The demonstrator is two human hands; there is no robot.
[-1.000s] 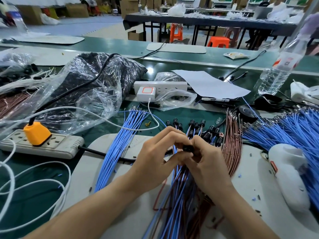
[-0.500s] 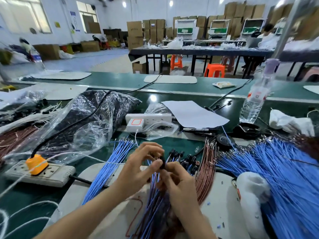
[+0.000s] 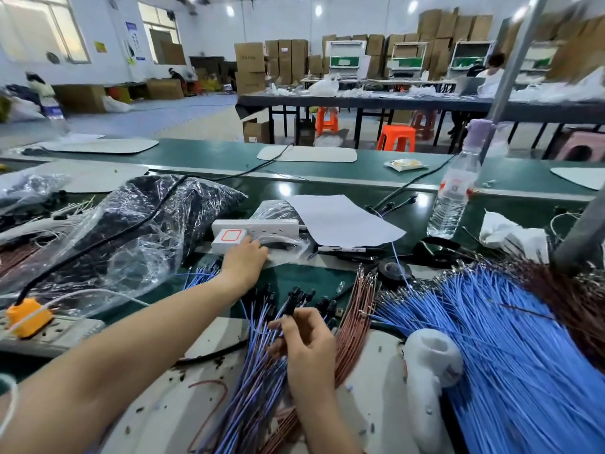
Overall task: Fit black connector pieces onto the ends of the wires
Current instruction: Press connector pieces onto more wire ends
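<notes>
My right hand (image 3: 306, 339) pinches a blue-and-brown wire pair just below the black connector (image 3: 289, 306) fitted on its end. It rests on a bundle of finished wires (image 3: 258, 381) whose black connectors (image 3: 322, 303) fan out beyond it. My left hand (image 3: 244, 257) is stretched forward to a small clear bag (image 3: 284, 245) beside the white power strip (image 3: 258, 226). Its fingertips are at the bag's mouth and hidden, so I cannot tell what they hold. Bare blue wires (image 3: 507, 348) and brown wires (image 3: 357, 309) lie to the right.
A large crumpled plastic bag (image 3: 140, 231) fills the left. An orange plug (image 3: 27, 317) sits in a socket strip at the near left. There are also a white handheld tool (image 3: 429, 368), a tape roll (image 3: 393, 268), a paper sheet (image 3: 340, 221) and a water bottle (image 3: 453, 191).
My left hand has let go of the connector it held with the right hand and has reached forward to the small clear bag. My right hand stays on the wire. The view has tilted up.
</notes>
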